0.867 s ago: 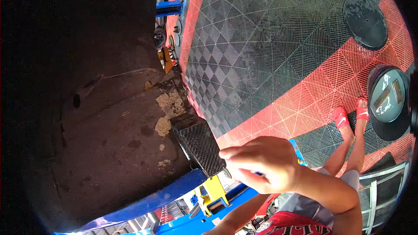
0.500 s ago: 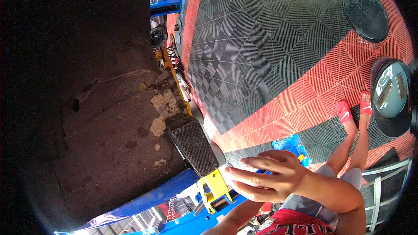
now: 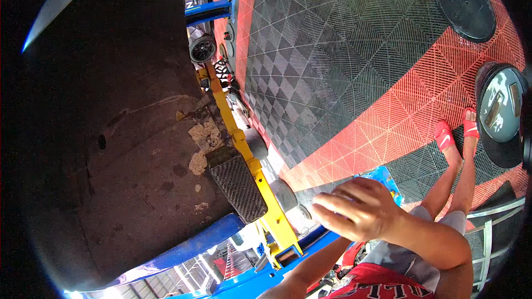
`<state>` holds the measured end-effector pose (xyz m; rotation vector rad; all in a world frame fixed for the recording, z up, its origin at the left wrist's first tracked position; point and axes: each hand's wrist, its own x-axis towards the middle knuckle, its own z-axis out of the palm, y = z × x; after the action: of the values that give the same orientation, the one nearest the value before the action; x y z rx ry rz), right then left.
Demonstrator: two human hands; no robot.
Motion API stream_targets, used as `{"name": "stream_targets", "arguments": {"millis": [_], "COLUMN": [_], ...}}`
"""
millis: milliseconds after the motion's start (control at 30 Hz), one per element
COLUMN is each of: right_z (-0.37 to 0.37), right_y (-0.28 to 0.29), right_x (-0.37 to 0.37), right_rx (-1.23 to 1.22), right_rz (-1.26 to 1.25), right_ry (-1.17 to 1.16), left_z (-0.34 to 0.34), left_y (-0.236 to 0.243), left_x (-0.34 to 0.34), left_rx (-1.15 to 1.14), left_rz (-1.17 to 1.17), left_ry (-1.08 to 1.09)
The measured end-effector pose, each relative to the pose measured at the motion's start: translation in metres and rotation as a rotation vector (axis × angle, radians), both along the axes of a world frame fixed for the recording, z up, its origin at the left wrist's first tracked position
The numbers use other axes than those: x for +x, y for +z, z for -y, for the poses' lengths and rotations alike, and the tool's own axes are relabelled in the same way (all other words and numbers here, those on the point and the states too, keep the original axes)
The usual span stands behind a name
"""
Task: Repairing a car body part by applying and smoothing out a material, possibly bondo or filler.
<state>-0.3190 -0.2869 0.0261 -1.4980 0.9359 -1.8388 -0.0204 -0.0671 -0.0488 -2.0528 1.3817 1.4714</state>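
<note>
My right hand (image 3: 360,209) is raised in front of my body with its fingers loosely bent and somewhat apart. Nothing shows between them. To the hand's left, across a gap, is a yellow metal beam (image 3: 256,170), nearest its end with a rectangular opening. Beside that beam sits a black block with a ribbed top (image 3: 239,187), against the dark, stained underside of a raised vehicle (image 3: 133,149). My left forearm (image 3: 310,270) comes up from the lower edge and passes behind my right hand, so my left hand is hidden.
A blue frame part (image 3: 244,287) runs along the bottom. Dark and red ribbed tiles (image 3: 332,66) cover the floor. At right are a round black lid-like disc (image 3: 464,5), a round container with a shiny top (image 3: 501,112), and a pale metal rack (image 3: 487,243).
My right hand has drawn away to the right from the beam's end, its fingers now more bent. More of the yellow beam shows. The view has shifted slightly.
</note>
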Motion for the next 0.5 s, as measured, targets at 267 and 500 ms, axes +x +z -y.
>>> {"name": "stream_targets", "arguments": {"millis": [267,500], "right_z": [-0.015,-0.024], "right_y": [-0.02,-0.038], "right_x": [-0.004,-0.009], "right_rx": [0.14,0.236], "right_rz": [-0.094,-0.227], "right_ry": [0.131,0.307], "left_z": [0.004,0.011], "left_y": [0.0,-0.004], "left_x": [-0.006,-0.014], "left_rx": [-0.016,-0.044], "left_rz": [-0.007,-0.036], "left_ry": [-0.014,-0.033]}}
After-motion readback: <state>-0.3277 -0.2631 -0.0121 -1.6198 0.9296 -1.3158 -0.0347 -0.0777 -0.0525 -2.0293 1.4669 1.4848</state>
